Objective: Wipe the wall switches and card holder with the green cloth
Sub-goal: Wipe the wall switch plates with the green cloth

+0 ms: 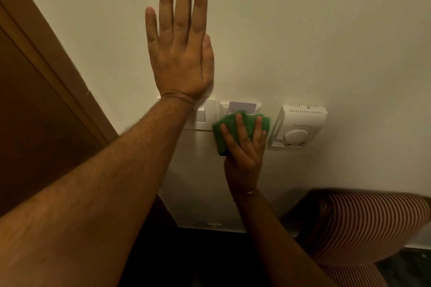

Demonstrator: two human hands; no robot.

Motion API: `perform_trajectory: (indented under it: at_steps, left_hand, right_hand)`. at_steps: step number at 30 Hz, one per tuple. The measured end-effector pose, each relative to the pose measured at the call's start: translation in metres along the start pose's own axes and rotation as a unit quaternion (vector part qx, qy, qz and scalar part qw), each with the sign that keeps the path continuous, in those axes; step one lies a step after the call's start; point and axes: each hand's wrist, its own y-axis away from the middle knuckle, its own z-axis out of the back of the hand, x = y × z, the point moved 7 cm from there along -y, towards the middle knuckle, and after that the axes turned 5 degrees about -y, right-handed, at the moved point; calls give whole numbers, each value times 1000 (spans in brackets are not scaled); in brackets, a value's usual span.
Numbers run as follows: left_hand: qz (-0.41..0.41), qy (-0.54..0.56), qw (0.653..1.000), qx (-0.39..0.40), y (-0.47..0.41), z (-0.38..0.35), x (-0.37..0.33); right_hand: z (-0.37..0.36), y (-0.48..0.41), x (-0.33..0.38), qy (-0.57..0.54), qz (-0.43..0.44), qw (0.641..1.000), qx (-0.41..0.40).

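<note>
My left hand [179,49] lies flat on the pale wall with fingers spread, just above a white switch plate [205,114]; my left forearm covers most of that plate. My right hand [242,147] presses a folded green cloth [233,128] against the lower part of the white card holder [240,107], which has a pale card [241,106] standing in its slot. The cloth hides the holder's lower half.
A white thermostat [298,126] with a round dial is mounted right of the card holder. A brown wooden door frame [53,65] runs along the left. A striped red-and-white cushion [370,223] sits at the lower right. The floor below is dark.
</note>
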Motion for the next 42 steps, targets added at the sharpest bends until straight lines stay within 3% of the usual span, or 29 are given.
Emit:
perform_trajectory:
  at_steps: [9, 16, 23, 30, 38, 42]
  left_hand:
    - [-9, -23, 1000, 17, 1, 15, -4]
    - [-16, -15, 1000, 2, 1, 15, -9]
    - [-6, -23, 999, 30, 2, 22, -12]
    - [-3, -49, 999, 19, -1, 27, -12]
    - [-9, -24, 1000, -4, 5, 9, -3]
    - [-14, -27, 999, -11, 4, 4, 1]
  right_hand:
    - [-31, -20, 38, -31, 108, 992, 53]
    - [10, -9, -5, -20, 8, 1000, -14]
    - [-22, -24, 27, -25, 89, 996, 16]
    - [-23, 13, 9, -14, 106, 990, 92]
    - [-19, -36, 27, -54, 109, 992, 31]
    - [-23, -21, 29, -40, 133, 987, 85]
